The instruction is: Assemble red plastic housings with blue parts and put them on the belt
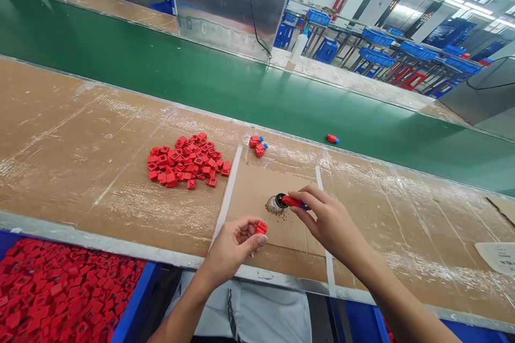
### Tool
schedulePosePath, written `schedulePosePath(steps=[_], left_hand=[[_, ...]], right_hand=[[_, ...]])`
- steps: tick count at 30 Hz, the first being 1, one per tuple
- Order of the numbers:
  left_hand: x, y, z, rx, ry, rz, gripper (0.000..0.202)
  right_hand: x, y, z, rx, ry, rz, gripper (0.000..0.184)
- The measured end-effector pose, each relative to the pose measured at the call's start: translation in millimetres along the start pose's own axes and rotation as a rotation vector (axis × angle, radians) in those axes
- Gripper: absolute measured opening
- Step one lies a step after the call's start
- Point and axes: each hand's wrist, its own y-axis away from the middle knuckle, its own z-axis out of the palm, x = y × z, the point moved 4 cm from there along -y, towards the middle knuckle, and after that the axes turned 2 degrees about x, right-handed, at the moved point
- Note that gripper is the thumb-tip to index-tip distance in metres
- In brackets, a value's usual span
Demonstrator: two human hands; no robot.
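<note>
My right hand [328, 220] pinches a red plastic part with a blue end [293, 202], its red tip touching the rim of a small open jar [276, 204] of brown grease. Brown specks lie on the cardboard sheet [273, 185] around the jar. My left hand [231, 249] holds a small red square plastic part [261, 228] between its fingertips, just below the jar. A loose pile of similar red parts [183, 161] lies to the left, and a few red-and-blue pieces [256, 146] sit beyond the sheet.
A blue bin [60, 289] full of red parts stands at the lower left, by the bench's front edge [100, 241]. A green conveyor belt [201, 80] runs behind the bench, carrying one red-and-blue piece [332, 139]. A paper sheet [499, 257] lies at the right.
</note>
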Motion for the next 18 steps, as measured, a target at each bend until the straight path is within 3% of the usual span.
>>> schedulePosePath(steps=[7,13,18], left_hand=[[1.3,2.0,1.4,-0.008,0.009,0.002,0.028],[-0.6,0.0,3.7,-0.036,0.024,-0.015,0.028],[-0.9,-1.1,4.6,-0.061,0.030,-0.015,0.029]], right_hand=[[4.8,3.9,-4.5,0.117,-0.051,0.073,0.018],[-19.0,16.3,-2.4,0.060,-0.227,0.076,0.019],[-34.8,27.8,12.4,0.040,-0.287,0.070,0.019]])
